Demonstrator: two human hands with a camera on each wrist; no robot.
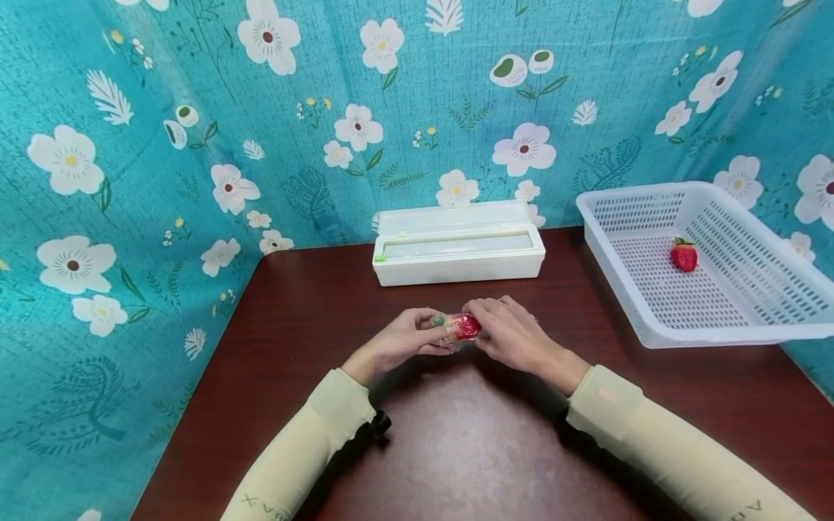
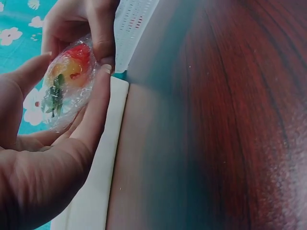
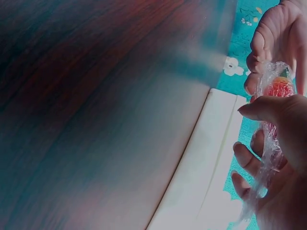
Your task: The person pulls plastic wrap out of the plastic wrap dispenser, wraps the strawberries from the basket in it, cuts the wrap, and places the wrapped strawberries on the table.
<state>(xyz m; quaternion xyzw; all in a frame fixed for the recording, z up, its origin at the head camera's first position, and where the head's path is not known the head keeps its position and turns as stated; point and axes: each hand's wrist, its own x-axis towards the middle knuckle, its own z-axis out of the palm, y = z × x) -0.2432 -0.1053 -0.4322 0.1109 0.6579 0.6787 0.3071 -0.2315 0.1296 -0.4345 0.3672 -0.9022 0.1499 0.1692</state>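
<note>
A strawberry [image 1: 465,327] wrapped in clear cling film [image 3: 272,155] is up between both hands, over the middle of the table. My left hand [image 1: 402,339] holds it at the leafy end, with thumb and fingers on opposite sides in the left wrist view. From the other end, my right hand [image 1: 511,334] grips the red part with the thumb across it. Through the film, the green leaves [image 2: 56,93] and the pale yellowish top show. A loose tail of film trails down past the right fingers in the right wrist view.
Behind the hands stands a long white box [image 1: 459,269] with its lid raised and a small green piece [image 1: 381,258] at its left end. At the right, a white perforated basket [image 1: 641,318] holds one unwrapped strawberry [image 1: 683,256]. A flowered blue curtain [image 1: 313,145] hangs around the dark table [image 1: 443,449].
</note>
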